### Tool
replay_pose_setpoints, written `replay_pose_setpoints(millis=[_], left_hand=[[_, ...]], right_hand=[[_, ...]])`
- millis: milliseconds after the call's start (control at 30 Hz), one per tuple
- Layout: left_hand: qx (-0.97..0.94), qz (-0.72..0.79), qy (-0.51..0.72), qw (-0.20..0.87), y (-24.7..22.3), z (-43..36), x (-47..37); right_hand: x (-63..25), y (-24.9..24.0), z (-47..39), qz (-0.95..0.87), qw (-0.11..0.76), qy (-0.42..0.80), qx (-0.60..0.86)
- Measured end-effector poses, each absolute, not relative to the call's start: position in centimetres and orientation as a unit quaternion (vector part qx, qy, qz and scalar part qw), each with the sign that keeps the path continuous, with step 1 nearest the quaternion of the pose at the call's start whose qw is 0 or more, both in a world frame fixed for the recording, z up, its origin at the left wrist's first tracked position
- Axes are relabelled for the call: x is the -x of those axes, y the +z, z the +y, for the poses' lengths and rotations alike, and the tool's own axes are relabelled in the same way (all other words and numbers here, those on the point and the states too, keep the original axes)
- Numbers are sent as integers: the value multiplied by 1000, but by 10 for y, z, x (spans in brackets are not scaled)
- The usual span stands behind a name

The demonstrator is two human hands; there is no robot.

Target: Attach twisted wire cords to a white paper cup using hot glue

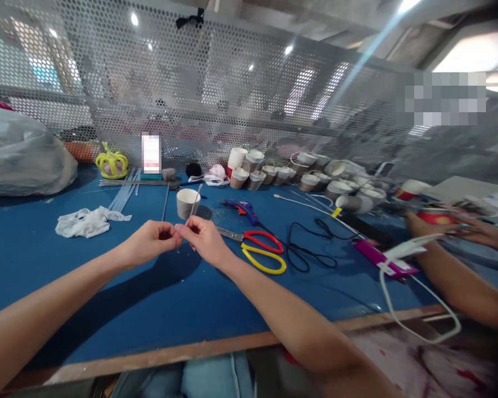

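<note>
My right hand (203,237) pinches a thin, whitish cord-like strip (196,202) that stands up from its fingertips. Against it, my left hand (155,242) is closed, thumb and fingertips pressed together; whatever lies between them is too small to make out. Right behind the hands stands a small whitish-grey cup (186,205), and the strip passes in front of its right side. Large scissors with a red and a yellow handle (264,260) lie by my right wrist, blades towards the hand. A blue glue gun (241,209) rests just beyond them.
White lace (85,222) and clear flat strips (124,193) lie left. Many small wrapped cups (282,174) line the back right, below a perforated metal screen (232,99). A black cable (307,260) loops rightward. A co-worker's hands (423,226) work at far right.
</note>
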State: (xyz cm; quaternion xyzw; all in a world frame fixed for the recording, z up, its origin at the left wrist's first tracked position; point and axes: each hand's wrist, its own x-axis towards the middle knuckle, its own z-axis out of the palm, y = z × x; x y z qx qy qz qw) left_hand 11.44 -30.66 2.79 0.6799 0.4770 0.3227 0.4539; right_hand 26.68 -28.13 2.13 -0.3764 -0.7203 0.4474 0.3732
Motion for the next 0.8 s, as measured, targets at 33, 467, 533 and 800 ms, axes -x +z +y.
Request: replay_pose_setpoints(millis=[33, 467, 533, 800], left_hand=[[-675, 476, 318, 466, 29, -307, -115], [-630, 467, 302, 542, 39, -308, -111], [-643, 478, 297, 519, 38, -308, -111], [-685, 488, 303, 449, 36, -308, -112]], right_hand=[[-267, 21, -281, -711, 373, 475, 359], [-270, 18, -274, -706, 378, 500, 330], [-269, 18, -275, -714, 374, 487, 337], [-269, 22, -279, -738, 372, 424, 370]])
